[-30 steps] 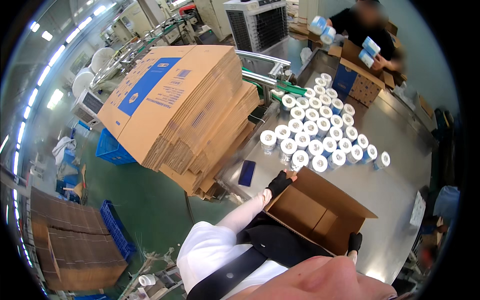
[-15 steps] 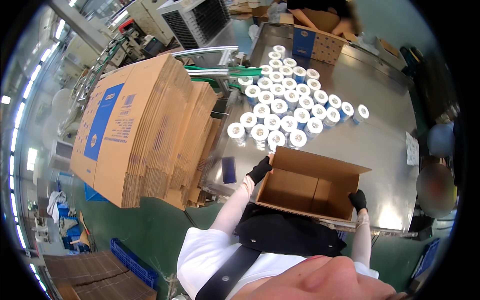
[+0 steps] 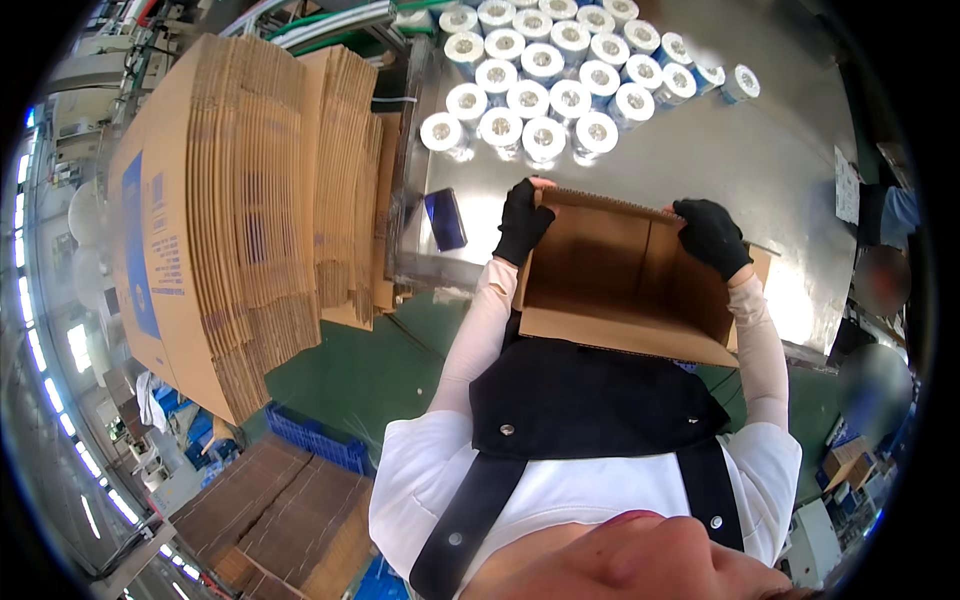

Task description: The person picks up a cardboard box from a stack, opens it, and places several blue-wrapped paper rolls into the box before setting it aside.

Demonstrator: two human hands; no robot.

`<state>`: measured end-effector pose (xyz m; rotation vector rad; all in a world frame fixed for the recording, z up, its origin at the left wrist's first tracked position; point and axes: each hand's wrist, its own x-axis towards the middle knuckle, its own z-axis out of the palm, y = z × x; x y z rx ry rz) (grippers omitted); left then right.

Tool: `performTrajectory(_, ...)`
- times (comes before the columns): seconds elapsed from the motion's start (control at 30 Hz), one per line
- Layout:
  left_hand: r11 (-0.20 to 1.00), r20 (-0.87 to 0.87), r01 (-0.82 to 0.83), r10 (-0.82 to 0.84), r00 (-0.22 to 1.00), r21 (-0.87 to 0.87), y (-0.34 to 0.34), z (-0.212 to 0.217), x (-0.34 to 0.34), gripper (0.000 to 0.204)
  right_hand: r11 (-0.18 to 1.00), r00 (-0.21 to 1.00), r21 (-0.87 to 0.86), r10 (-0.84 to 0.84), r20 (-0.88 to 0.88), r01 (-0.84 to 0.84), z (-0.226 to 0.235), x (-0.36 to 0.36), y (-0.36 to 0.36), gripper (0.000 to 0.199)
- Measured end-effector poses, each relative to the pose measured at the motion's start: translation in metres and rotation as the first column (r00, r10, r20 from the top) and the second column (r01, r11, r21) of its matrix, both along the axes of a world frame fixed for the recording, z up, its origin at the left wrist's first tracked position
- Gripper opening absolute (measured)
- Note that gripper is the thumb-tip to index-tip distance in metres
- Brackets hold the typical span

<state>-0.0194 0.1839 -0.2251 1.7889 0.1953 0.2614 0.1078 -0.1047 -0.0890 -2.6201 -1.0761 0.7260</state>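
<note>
An open brown cardboard box (image 3: 620, 328) rests at the near edge of the metal table, its hollow inside facing up toward me. At its far left corner, my left hand (image 3: 523, 222) in a black fingerless glove is closed on the rim. My right hand (image 3: 712, 238), gloved alike, grips the top of the far wall towards its right end. The near flap leans out against my black apron. Beyond the box stand many white rolls (image 3: 543, 140) with round holed tops and blue-and-white sides, grouped upright on the tabletop.
A dark blue flat rectangular object (image 3: 446, 219) lies on the table left of the box. Tall stacks of folded cartons (image 3: 280, 200) lean at the left. Behind me on the floor are brown cardboard sheets (image 3: 270, 500) and a blue plastic crate (image 3: 315, 440).
My right hand has gone from the box's right near corner to its far edge. The box has turned, its near flap now folded outward. My view has tilted down, losing the co-worker and far carton.
</note>
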Motion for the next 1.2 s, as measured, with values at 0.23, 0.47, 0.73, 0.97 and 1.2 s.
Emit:
performTrajectory(0.23,0.981,0.198,-0.082,0.046,0.979,0.179,0.002,0.022,0.003,0.015,0.991,0.909,0.097,0.047,0.414,-0.095,-0.040,-0.069,0.006,0.051)
performTrajectory(0.47,0.996,0.136,0.082,-0.086,0.987,0.034,0.007,0.019,0.022,0.025,0.986,0.961,-0.112,-0.150,-0.230,0.127,-0.002,0.016,0.019,0.037)
performTrajectory(0.73,0.976,-0.481,0.085,-0.175,0.859,-0.202,0.029,-0.025,0.080,0.050,0.950,0.712,-0.252,-0.305,-0.632,0.184,-0.107,0.140,0.067,0.066)
performTrajectory(0.97,0.936,-0.584,-0.353,0.284,0.760,-0.006,0.047,-0.128,0.066,0.015,0.978,0.976,-0.067,-0.191,0.103,0.198,-0.218,0.135,0.088,0.059)
performTrajectory(1.2,0.654,-0.217,-0.031,0.294,0.931,0.756,0.065,-0.130,0.118,0.041,0.915,0.963,-0.350,-0.118,0.240,0.200,-0.247,0.165,0.145,0.071)
